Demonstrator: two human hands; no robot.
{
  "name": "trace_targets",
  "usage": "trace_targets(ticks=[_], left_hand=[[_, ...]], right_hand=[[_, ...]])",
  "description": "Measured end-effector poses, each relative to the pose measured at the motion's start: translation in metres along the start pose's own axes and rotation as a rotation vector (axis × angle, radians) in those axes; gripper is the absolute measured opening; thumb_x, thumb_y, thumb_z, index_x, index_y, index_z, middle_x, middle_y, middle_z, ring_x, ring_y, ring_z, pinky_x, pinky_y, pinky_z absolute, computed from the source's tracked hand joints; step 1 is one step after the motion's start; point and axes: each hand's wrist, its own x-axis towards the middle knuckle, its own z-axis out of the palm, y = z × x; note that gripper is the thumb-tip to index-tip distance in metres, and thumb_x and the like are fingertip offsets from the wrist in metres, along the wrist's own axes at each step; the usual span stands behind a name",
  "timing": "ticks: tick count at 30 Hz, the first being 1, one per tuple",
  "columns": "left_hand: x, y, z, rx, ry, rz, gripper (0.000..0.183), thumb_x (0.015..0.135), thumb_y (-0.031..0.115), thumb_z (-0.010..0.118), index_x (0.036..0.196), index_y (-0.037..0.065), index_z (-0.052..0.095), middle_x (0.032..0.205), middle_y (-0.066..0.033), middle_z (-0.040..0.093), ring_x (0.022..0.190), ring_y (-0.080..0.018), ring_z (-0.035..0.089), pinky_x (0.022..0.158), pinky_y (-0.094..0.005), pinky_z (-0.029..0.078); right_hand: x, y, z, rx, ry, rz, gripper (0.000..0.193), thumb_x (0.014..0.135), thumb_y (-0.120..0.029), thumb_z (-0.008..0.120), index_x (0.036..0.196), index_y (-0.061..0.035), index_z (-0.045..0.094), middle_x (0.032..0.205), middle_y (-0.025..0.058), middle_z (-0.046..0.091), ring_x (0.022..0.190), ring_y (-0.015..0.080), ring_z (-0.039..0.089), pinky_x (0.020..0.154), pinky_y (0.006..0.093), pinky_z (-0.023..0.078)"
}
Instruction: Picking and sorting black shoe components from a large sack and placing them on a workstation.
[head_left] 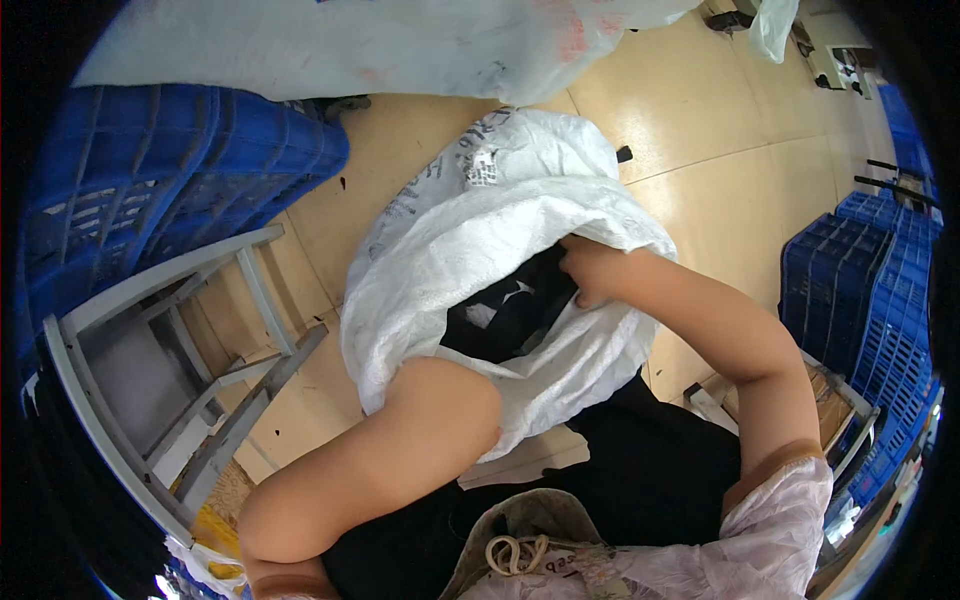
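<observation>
A large white woven sack (420, 262) stands on the floor in front of me, its mouth folded back and facing me. Black items that look like cloth (520, 325) lie inside, with small pale pieces among them. My left forearm (400, 450) reaches over the near left rim into the sack, and the hand itself is hidden below the rim. At the right side of the mouth is my right hand (590, 268), with its fingers curled beside the black items and under the folded rim. What these fingers hold, if anything, is hidden.
Blue plastic crates (180, 170) stand at the left, with more blue crates (835, 290) stacked at the right. A grey metal frame (250, 300) is close to my left arm. Large translucent plastic bags (350, 50) lie beyond the sack on the tiled floor (720, 130).
</observation>
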Motion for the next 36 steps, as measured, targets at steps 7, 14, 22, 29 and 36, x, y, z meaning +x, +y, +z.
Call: trace_targets(ticks=[7,14,22,29,36], left_hand=[[0.006,0.010,0.003,-0.029,-0.042,0.138,0.030,0.075,0.030,0.063,0.061,0.004,0.065,0.057,-0.0134,0.059,0.055,-0.0305,0.061,0.049,-0.0413,0.046],[0.000,0.014,0.003,-0.038,-0.027,0.150,0.028,0.074,0.029,0.064,0.061,0.004,0.065,0.057,-0.0130,0.060,0.055,-0.0299,0.062,0.048,-0.0409,0.047],[-0.001,0.017,0.003,-0.020,-0.036,0.131,0.028,0.074,0.030,0.064,0.061,0.004,0.066,0.057,-0.0128,0.060,0.055,-0.0296,0.062,0.048,-0.0407,0.047],[0.005,0.007,-0.002,0.013,0.080,0.070,0.029,0.076,0.030,0.063,0.062,0.004,0.065,0.057,-0.0117,0.060,0.055,-0.0290,0.061,0.050,-0.0398,0.047],[-0.010,0.000,-0.019,0.047,0.234,0.013,0.030,0.076,0.032,0.063,0.062,0.005,0.065,0.057,-0.0116,0.059,0.055,-0.0283,0.060,0.050,-0.0397,0.046]], right_hand=[[-0.010,0.027,0.056,0.277,0.392,0.181,0.047,0.070,-0.038,0.065,0.104,-0.0052,0.063,0.111,0.0188,0.058,0.110,0.0338,0.051,0.094,0.0409,0.040],[0.017,-0.014,0.031,0.454,0.721,0.224,0.035,0.082,-0.013,0.050,0.116,-0.0089,0.057,0.123,0.0145,0.052,0.119,0.0319,0.045,0.100,0.0379,0.035],[-0.034,-0.031,-0.031,0.398,0.298,0.295,0.024,0.077,-0.009,0.053,0.097,-0.0033,0.064,0.094,0.0169,0.064,0.094,0.0327,0.059,0.082,0.0368,0.045],[-0.063,-0.023,-0.044,0.408,0.325,0.144,0.024,0.075,-0.007,0.055,0.097,-0.0027,0.064,0.092,0.0169,0.064,0.090,0.0324,0.060,0.079,0.0364,0.046],[-0.089,-0.020,-0.066,0.375,0.368,-0.034,0.025,0.073,-0.006,0.057,0.097,-0.0023,0.064,0.090,0.0169,0.064,0.087,0.0321,0.060,0.077,0.0361,0.047]])
